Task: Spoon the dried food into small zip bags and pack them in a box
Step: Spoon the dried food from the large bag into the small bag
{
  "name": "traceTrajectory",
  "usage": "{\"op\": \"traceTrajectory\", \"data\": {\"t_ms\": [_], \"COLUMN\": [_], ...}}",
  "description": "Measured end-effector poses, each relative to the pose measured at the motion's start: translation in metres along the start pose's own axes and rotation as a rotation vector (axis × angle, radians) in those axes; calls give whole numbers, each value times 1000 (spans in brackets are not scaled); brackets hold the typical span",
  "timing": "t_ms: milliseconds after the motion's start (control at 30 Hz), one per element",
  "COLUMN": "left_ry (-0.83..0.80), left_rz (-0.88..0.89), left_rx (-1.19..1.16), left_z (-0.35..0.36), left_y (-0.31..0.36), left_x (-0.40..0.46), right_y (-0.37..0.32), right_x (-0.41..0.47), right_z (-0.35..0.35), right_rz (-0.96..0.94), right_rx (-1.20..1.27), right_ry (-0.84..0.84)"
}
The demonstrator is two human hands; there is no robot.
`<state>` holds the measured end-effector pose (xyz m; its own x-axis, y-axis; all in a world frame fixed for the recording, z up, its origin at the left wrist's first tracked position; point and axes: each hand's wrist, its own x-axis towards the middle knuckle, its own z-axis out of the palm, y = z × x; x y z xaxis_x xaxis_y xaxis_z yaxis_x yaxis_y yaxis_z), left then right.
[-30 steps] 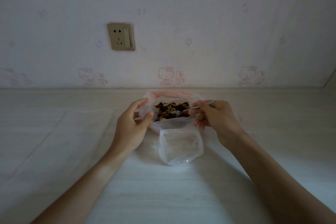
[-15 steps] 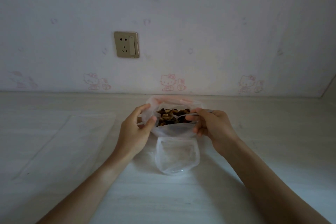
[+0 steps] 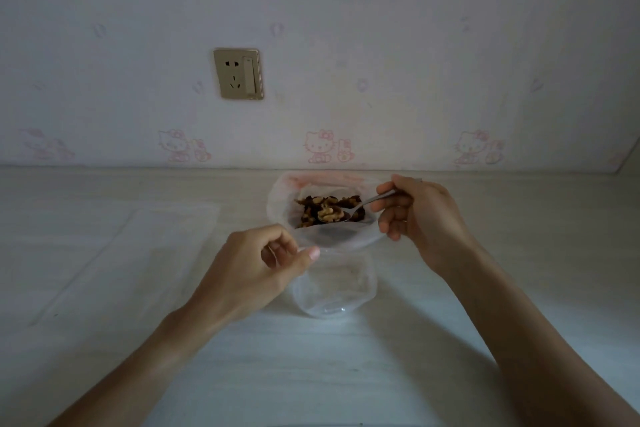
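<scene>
So we've got the big food bag [image 3: 325, 184] sitting open near the wall, full of dried food [image 3: 329, 210], which looks like walnut pieces and darker bits. Our right hand [image 3: 420, 215] has its fingers wrapped round the handle of the spoon [image 3: 349, 211], and the bowl is loaded and hovering just above the pile. Our left hand [image 3: 258, 269] is pinching thin clear plastic between thumb and forefinger. We honestly can't tell whether that's the near lip of the big bag or the mouth of the small zip bag [image 3: 334, 288], which lies just in front of it on the table [image 3: 104, 253].

Handling-wise, the nuts are light, dry and loose — they'll roll off a tilted spoon, so we'd keep it level on the short trip over. They're brittle too, so no jabbing into the pile.

The small bag is the fiddly one: floppy, slick film that collapses shut by itself. Best spot to grab is probably right at the zip strip, the only stiffish part, and pull it up and open — the body just crumples. No box in sight yet.
</scene>
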<state>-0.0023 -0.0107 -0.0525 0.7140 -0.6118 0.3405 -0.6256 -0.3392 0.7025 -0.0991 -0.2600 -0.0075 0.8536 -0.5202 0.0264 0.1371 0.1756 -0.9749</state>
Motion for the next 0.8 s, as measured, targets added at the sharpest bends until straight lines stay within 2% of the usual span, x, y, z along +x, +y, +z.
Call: {"op": "traceTrajectory", "data": {"t_ms": [233, 400, 600, 800], "left_ry": [-57, -54, -44, -38], "left_rz": [-57, -131, -101, -94], "left_rx": [-27, -31, -32, 26], "left_z": [9, 11, 9, 13], "left_y": [-1, -2, -5, -8], "left_x": [0, 6, 8, 9], "right_y": [-6, -11, -15, -8], "right_x": [-8, -14, -19, -17], "right_z": [-12, -13, -10, -4], "right_rz": [29, -127, -387, -414], "right_rx": [-276, -443, -467, -454], "right_ry": [-268, -400, -432, -386]}}
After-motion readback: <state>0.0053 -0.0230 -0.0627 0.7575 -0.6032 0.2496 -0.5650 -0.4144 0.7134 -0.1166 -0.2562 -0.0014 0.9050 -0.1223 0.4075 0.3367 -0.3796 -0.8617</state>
